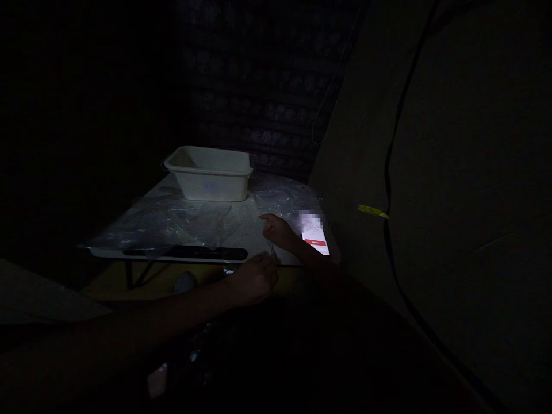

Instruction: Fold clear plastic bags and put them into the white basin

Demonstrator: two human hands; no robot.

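near right hand (279, 232), crinkled plastic (284, 198)

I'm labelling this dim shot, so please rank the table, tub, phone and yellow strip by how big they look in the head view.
1. Table, clearly largest
2. Tub, standing on it
3. Phone, screen lit
4. Yellow strip, smallest

This ranks apparent size only.

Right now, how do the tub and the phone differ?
The tub stands upright toward the back of the table; the phone lies flat near its right edge. The phone glows, while the tub is dim. The tub is bigger than the phone. Both are on the table.
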